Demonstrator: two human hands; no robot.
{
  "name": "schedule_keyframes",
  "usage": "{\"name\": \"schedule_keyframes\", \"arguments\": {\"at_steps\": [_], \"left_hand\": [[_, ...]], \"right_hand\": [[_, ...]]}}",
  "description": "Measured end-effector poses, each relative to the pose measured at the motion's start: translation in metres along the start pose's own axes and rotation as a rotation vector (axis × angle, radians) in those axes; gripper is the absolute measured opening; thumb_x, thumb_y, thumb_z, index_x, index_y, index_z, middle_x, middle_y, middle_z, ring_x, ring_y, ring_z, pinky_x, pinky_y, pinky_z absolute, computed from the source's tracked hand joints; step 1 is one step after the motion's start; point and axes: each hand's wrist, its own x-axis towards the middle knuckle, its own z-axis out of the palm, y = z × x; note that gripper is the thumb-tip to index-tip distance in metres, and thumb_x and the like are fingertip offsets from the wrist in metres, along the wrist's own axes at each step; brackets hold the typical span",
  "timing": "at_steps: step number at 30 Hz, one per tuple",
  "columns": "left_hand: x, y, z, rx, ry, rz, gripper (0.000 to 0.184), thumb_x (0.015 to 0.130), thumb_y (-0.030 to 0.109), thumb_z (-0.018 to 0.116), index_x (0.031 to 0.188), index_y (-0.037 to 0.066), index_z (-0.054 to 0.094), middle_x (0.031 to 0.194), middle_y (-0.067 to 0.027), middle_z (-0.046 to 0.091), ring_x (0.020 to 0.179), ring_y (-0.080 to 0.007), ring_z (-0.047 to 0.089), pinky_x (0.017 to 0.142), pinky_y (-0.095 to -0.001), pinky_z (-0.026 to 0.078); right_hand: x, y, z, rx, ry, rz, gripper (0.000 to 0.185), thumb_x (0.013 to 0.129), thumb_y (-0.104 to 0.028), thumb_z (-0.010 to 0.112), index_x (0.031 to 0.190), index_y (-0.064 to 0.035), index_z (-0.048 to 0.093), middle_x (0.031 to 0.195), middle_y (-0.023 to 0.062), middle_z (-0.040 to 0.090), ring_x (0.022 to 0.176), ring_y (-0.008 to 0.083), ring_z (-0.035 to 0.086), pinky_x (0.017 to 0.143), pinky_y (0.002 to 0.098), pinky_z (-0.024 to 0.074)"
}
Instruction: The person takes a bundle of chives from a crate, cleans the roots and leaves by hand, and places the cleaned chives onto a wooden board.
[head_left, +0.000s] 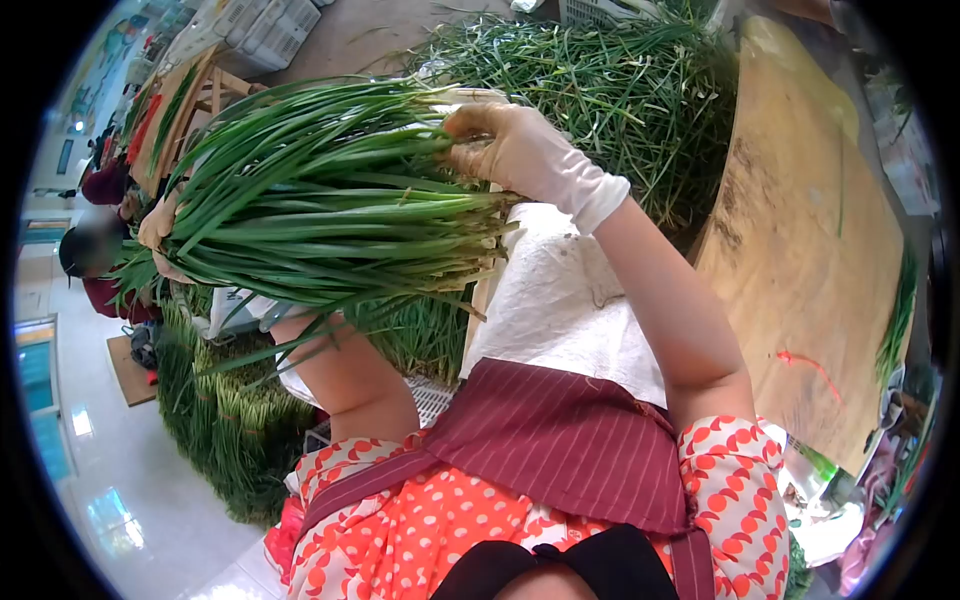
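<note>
A large bundle of long green stalks [320,200] lies sideways in front of me, pale cut ends to the right and leaf tips to the left. My left hand [165,235], gloved, is wrapped round the leafy end; the leaves cover part of it. At the upper stem ends, my right hand [500,145] in a whitish glove has its fingers bent against the stalks, fingertips stained brown. Under the right forearm a white cloth [560,300] covers the lap, above a maroon striped apron [560,430].
A heap of loose green stalks [610,110] lies ahead. On the right stands a wooden board [800,250] with a red strip [810,370]. Tied bundles [240,420] stand at lower left. Another person [95,260] is at the far left, near white crates [250,30].
</note>
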Motion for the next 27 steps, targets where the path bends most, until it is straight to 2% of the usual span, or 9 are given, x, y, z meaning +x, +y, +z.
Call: {"name": "schedule_keyframes", "arguments": {"at_steps": [4, 7, 8, 13, 15, 17, 19, 21, 27], "left_hand": [[-0.002, -0.020, 0.014, -0.099, -0.057, -0.025, 0.017, 0.071, 0.017, 0.056, 0.087, 0.018, 0.050, 0.088, 0.0065, 0.047, 0.089, -0.0093, 0.042, 0.085, -0.0321, 0.034], [0.016, -0.007, -0.010, -0.077, -0.163, -0.002, 0.016, 0.075, 0.015, 0.056, 0.090, 0.018, 0.056, 0.092, 0.0069, 0.053, 0.089, -0.0085, 0.046, 0.087, -0.0321, 0.034], [0.048, 0.004, -0.030, -0.165, -0.620, -0.096, 0.016, 0.077, 0.013, 0.055, 0.092, 0.016, 0.058, 0.091, 0.0030, 0.057, 0.087, -0.0107, 0.050, 0.087, -0.0313, 0.036], [0.031, 0.007, -0.011, -0.302, -0.502, -0.160, 0.015, 0.078, 0.012, 0.054, 0.092, 0.015, 0.058, 0.092, 0.0010, 0.057, 0.087, -0.0125, 0.050, 0.086, -0.0324, 0.037], [0.030, 0.007, -0.009, -0.323, -0.503, -0.167, 0.015, 0.078, 0.012, 0.054, 0.092, 0.014, 0.057, 0.092, 0.0002, 0.057, 0.087, -0.0132, 0.051, 0.086, -0.0328, 0.037], [0.034, 0.010, -0.013, -0.336, -0.523, -0.177, 0.015, 0.078, 0.012, 0.054, 0.093, 0.013, 0.057, 0.092, -0.0006, 0.057, 0.087, -0.0139, 0.051, 0.086, -0.0333, 0.038], [0.034, 0.010, -0.013, -0.355, -0.532, -0.192, 0.015, 0.078, 0.012, 0.054, 0.093, 0.013, 0.057, 0.093, -0.0014, 0.057, 0.087, -0.0146, 0.051, 0.086, -0.0337, 0.038], [0.034, 0.009, -0.012, -0.373, -0.541, -0.205, 0.015, 0.079, 0.012, 0.054, 0.093, 0.012, 0.057, 0.093, -0.0022, 0.058, 0.087, -0.0153, 0.052, 0.085, -0.0342, 0.039], [0.042, 0.012, -0.014, -0.387, -0.569, -0.243, 0.015, 0.079, 0.011, 0.053, 0.094, 0.010, 0.057, 0.094, -0.0045, 0.058, 0.087, -0.0175, 0.053, 0.085, -0.0355, 0.040]], "right_hand": [[-0.014, -0.010, 0.003, -0.325, 0.119, -0.208, 0.030, 0.071, -0.011, 0.065, 0.097, 0.0005, 0.057, 0.079, 0.0144, 0.063, 0.068, 0.0203, 0.062, 0.065, 0.0300, 0.0498], [-0.029, -0.013, -0.005, -0.181, 0.008, -0.098, 0.031, 0.075, -0.022, 0.062, 0.098, -0.0016, 0.058, 0.081, 0.0137, 0.063, 0.076, 0.0250, 0.062, 0.073, 0.0298, 0.0484], [-0.033, -0.011, -0.006, -0.070, 0.015, -0.052, 0.030, 0.075, -0.023, 0.063, 0.094, -0.0011, 0.060, 0.079, 0.0149, 0.063, 0.074, 0.0240, 0.062, 0.072, 0.0295, 0.0488], [-0.051, 0.017, -0.035, 0.056, -0.314, 0.244, 0.017, 0.080, -0.012, 0.061, 0.091, -0.0003, 0.064, 0.074, 0.0092, 0.065, 0.061, 0.0112, 0.059, 0.062, 0.0253, 0.0486], [-0.052, 0.031, -0.050, -0.627, -0.197, 0.429, 0.017, 0.082, -0.013, 0.058, 0.094, -0.0014, 0.064, 0.075, 0.0084, 0.065, 0.061, 0.0107, 0.058, 0.062, 0.0245, 0.0485], [-0.058, 0.027, -0.047, -0.410, -0.052, 0.266, 0.019, 0.084, -0.014, 0.056, 0.095, -0.0024, 0.064, 0.074, 0.0071, 0.065, 0.059, 0.0106, 0.057, 0.058, 0.0228, 0.0472], [-0.048, -0.016, -0.038, 0.364, -0.071, 0.284, 0.020, 0.085, -0.017, 0.055, 0.095, -0.0026, 0.064, 0.072, 0.0053, 0.064, 0.057, 0.0101, 0.055, 0.056, 0.0217, 0.0461], [-0.027, -0.021, -0.017, 0.221, -0.221, 0.476, 0.031, 0.085, -0.026, 0.055, 0.107, -0.0042, 0.059, 0.070, 0.0057, 0.063, 0.057, 0.0094, 0.054, 0.058, 0.0220, 0.0467], [-0.001, 0.002, 0.009, -0.099, -0.079, 0.313, 0.054, 0.080, -0.047, 0.056, 0.108, -0.0008, 0.057, 0.078, 0.0134, 0.064, 0.074, 0.0235, 0.062, 0.074, 0.0335, 0.0456]]}}
